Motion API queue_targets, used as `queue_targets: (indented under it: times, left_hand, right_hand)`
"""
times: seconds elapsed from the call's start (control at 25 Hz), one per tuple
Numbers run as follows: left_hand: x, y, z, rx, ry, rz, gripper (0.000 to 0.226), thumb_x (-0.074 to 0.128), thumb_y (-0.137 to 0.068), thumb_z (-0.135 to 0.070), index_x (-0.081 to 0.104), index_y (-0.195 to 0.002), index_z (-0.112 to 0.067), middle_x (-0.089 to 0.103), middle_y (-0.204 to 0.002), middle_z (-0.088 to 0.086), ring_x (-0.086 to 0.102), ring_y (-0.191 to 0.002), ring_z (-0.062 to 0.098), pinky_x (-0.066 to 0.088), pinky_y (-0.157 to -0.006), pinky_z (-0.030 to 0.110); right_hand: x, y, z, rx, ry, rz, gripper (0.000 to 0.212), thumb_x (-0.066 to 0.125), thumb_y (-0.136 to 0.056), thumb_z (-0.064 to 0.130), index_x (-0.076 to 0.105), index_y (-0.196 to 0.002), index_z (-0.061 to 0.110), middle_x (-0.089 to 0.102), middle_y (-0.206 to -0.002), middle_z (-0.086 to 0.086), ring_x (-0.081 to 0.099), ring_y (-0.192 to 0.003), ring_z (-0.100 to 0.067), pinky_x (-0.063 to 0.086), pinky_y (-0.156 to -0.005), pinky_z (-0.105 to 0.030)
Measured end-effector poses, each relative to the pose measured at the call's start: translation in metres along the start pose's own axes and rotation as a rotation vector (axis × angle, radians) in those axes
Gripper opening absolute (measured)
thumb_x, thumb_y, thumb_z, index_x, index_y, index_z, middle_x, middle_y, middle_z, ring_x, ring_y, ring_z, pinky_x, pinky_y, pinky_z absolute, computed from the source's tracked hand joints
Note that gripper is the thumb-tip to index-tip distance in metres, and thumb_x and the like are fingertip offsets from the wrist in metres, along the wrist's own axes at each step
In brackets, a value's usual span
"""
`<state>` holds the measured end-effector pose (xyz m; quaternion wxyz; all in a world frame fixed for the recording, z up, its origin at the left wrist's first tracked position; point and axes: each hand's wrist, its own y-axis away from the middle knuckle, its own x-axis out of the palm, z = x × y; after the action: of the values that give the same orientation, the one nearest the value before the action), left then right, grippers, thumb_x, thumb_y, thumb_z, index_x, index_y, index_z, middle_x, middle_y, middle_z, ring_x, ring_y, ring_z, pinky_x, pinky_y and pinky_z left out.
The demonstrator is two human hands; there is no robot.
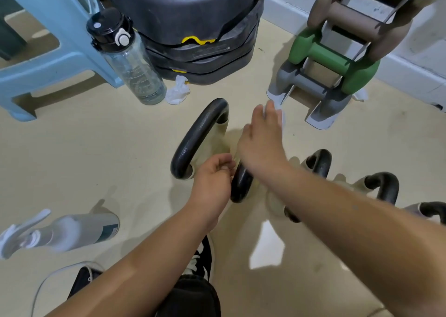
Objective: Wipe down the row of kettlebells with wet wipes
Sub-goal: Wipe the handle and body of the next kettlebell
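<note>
A row of kettlebells with black handles and cream bodies runs from the middle to the right edge. The largest kettlebell (200, 135) is farthest left, then a second kettlebell (241, 186), a third (318, 162) and more to the right (383, 184). My left hand (211, 184) sits just left of the second handle with its fingers curled; I see nothing in them. My right hand (260, 142) reaches forward over the row, blurred, with a white wet wipe (281, 117) showing at its fingertips.
A clear water bottle (128, 58) and a crumpled used wipe (177, 92) lie ahead by a black stacked weight (193, 27). A blue stool (48, 51) stands far left, a dumbbell rack (337, 63) far right. A spray bottle (72, 229) lies near left. My shoe (200, 256) is below.
</note>
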<state>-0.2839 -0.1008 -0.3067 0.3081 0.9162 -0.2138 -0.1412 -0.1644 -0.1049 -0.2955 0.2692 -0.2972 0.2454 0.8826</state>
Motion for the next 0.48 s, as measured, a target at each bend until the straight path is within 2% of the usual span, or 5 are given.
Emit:
queue_targets:
  times: [0.08, 0.12, 0.2, 0.32, 0.48]
  left_hand:
    - [0.003, -0.002, -0.002, 0.002, -0.025, -0.012, 0.039, 0.049, -0.097, 0.000, 0.064, -0.129, -0.016, 0.071, -0.118, 0.001, 0.069, -0.106, 0.015, 0.055, -0.089, 0.026]
    - [0.004, -0.002, -0.001, 0.001, -0.024, -0.011, 0.040, 0.050, -0.097, -0.001, 0.063, -0.131, -0.017, 0.070, -0.122, 0.001, 0.068, -0.110, 0.016, 0.054, -0.094, 0.029]
    - [0.004, -0.003, 0.001, 0.009, -0.027, -0.004, 0.039, 0.050, -0.097, -0.002, 0.063, -0.131, -0.016, 0.070, -0.122, 0.001, 0.067, -0.112, 0.016, 0.055, -0.094, 0.029]
    - [0.001, -0.001, 0.002, 0.009, -0.004, 0.008, 0.035, 0.049, -0.093, 0.001, 0.070, -0.117, -0.014, 0.075, -0.099, 0.003, 0.069, -0.086, 0.015, 0.052, -0.068, 0.023]
    - [-0.008, 0.004, 0.000, -0.026, 0.096, 0.027, 0.014, 0.064, -0.092, -0.005, 0.073, -0.103, -0.011, 0.076, -0.083, 0.004, 0.070, -0.074, 0.014, 0.057, -0.064, 0.027]
  right_hand:
    - [-0.025, -0.026, 0.004, 0.149, -0.187, 0.085, 0.017, 0.032, -0.101, 0.016, 0.048, -0.103, 0.011, 0.040, -0.122, -0.010, 0.040, -0.107, -0.028, 0.034, -0.090, -0.032]
    - [-0.030, -0.032, 0.005, 0.227, -0.247, 0.132, 0.022, 0.031, -0.102, 0.019, 0.049, -0.110, 0.009, 0.043, -0.122, -0.008, 0.040, -0.100, -0.026, 0.033, -0.084, -0.031]
    - [-0.023, -0.029, 0.008, 0.299, -0.303, 0.073, 0.037, 0.031, -0.101, 0.021, 0.042, -0.133, 0.005, 0.045, -0.137, -0.014, 0.045, -0.103, -0.026, 0.037, -0.086, -0.033]
    - [0.003, 0.019, 0.024, 0.401, -0.461, -0.028, 0.062, 0.033, -0.099, 0.025, 0.010, -0.157, 0.020, 0.039, -0.151, -0.003, 0.053, -0.121, -0.030, 0.045, -0.097, -0.042]
    - [0.024, 0.082, 0.016, 0.327, -0.459, -0.084, 0.039, 0.035, -0.105, 0.024, 0.032, -0.143, 0.015, 0.056, -0.124, -0.004, 0.057, -0.117, -0.025, 0.049, -0.093, -0.036]
